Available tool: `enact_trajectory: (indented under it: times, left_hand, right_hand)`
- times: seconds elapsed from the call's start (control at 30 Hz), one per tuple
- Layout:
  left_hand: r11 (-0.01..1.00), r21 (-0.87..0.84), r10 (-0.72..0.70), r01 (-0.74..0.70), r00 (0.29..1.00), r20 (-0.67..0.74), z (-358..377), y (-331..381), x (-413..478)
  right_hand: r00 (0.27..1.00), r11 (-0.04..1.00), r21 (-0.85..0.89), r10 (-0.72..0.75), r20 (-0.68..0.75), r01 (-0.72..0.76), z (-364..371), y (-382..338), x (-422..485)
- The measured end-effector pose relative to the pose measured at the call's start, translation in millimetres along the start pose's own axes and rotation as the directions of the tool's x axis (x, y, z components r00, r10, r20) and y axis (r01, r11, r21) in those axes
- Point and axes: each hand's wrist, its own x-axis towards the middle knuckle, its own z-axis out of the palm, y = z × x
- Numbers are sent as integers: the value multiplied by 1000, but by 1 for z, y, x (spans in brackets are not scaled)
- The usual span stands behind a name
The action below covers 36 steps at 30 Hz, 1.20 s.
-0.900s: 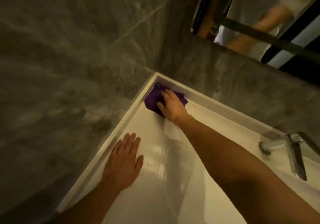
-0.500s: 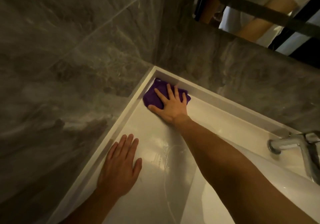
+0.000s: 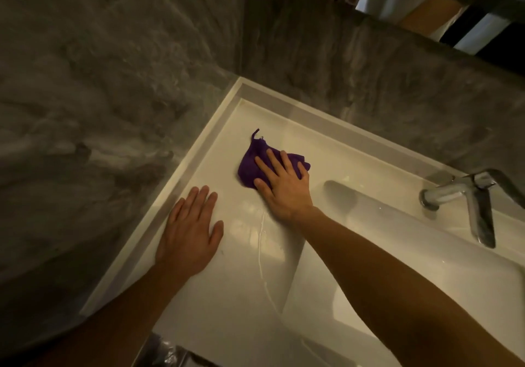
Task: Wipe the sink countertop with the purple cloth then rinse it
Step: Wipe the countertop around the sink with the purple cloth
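Purple cloth [image 3: 253,164] lies bunched on the white desk [image 3: 227,290] around the sink, away from the back corner and left of the basin [image 3: 383,238]. The right hand [image 3: 284,187] presses flat on top of it, fingers spread wide, covering its near right part. The left hand [image 3: 189,233] rests palm down on the bare desk beside the raised left rim, fingers together and holding nothing. A metal tap [image 3: 466,201] stands at the right, well apart from the cloth. Grey stone walls [image 3: 113,82] meet behind the corner.
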Motion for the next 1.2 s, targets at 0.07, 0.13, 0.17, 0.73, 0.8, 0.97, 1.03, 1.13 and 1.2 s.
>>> enact_trajectory:
  times: [0.07, 0.13, 0.17, 0.73, 0.8, 0.97, 1.03, 1.13, 1.2]
  left_hand:
    - [1000, 12, 1, -1, 1000, 2, 0, 0, 0]
    - [1000, 20, 1, -1, 1000, 6, -1, 0, 0]
    - [1000, 20, 0, -1, 1000, 9, -1, 1, 0]
    - [999, 26, 27, -27, 1000, -13, -2, 0, -2]
    - [999, 18, 36, -36, 999, -13, -2, 0, -2]
    - [999, 3, 34, -34, 999, -26, -1, 1, -2]
    - [999, 3, 36, -36, 999, -27, 0, 0, -1]
    - [999, 12, 40, -40, 999, -21, 1, 0, -2]
    - [999, 12, 37, -36, 999, -23, 1, 1, -2]
  right_hand:
    - [1000, 1000, -5, -2, -8, 2, 5, -2, -20]
    - [1000, 1000, -12, -6, -19, 6, 10, -4, -38]
    - [1000, 1000, -7, -9, -21, 9, 12, -5, -47]
    - [994, 808, 589, -42, 96, -23, 12, -33, -171]
    - [990, 720, 682, 55, 130, -130, -5, -35, -173]
    - [942, 576, 800, 333, -40, -170, -42, -25, -139]
    - [937, 747, 656, 298, -180, -112, -40, -12, -108]
    - [972, 927, 368, 144, -186, -68, -22, -2, -63]
    - [995, 965, 254, 78, -59, -61, -4, -9, -51]
